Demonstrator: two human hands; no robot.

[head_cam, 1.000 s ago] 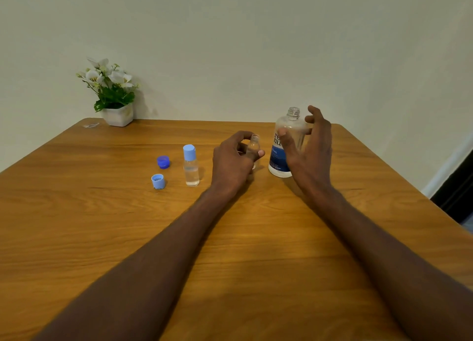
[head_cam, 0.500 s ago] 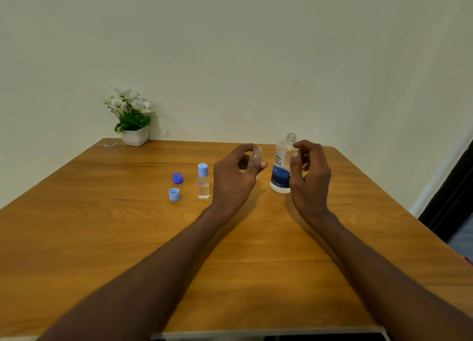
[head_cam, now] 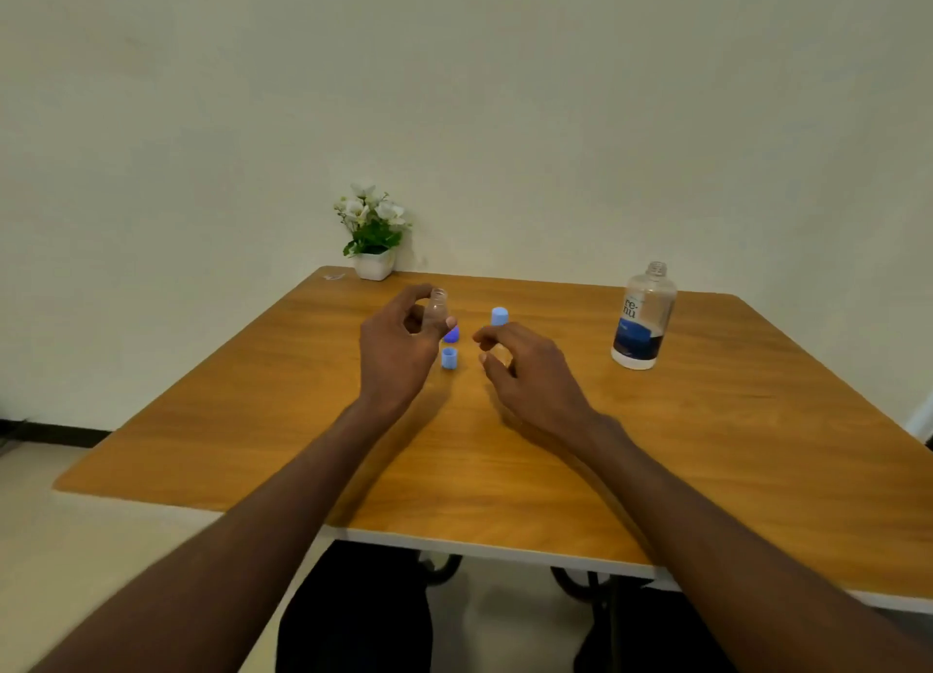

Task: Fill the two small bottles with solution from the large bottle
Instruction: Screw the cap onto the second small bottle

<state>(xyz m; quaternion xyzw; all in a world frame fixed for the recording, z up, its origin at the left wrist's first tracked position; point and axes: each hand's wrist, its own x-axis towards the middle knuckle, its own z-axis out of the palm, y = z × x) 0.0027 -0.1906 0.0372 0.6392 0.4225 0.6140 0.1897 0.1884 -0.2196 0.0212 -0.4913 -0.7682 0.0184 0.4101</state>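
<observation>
Most of the capped small bottle (head_cam: pixel 499 317) is hidden behind the right hand (head_cam: pixel 525 369); only its light blue cap shows above the knuckles, so its fill level cannot be read. Whether that hand touches the bottle cannot be told either: its fingers are loosely curled above the wood and hold nothing that shows. The dark blue cap (head_cam: pixel 452 334) is half covered by the left thumb, and a small clear scrap by the far left corner is too faint to identify. Both forearms are cut off by the lower edge of the view. The wooden tabletop (head_cam: pixel 707 470) has a pale edge band along its near side and stands against a plain cream wall; light floor and dark legs show below it. At the far left corner sits a white pot of white flowers (head_cam: pixel 374 233). The left hand (head_cam: pixel 399 354) pinches the open small bottle (head_cam: pixel 437 311) upright between thumb and fingers, raised above the middle of the far half of the tabletop; what it contains is hard to make out. A light blue cap (head_cam: pixel 449 358) lies just beside that hand. The large bottle (head_cam: pixel 642 319) stands uncapped near the far right corner, well apart from both hands.
</observation>
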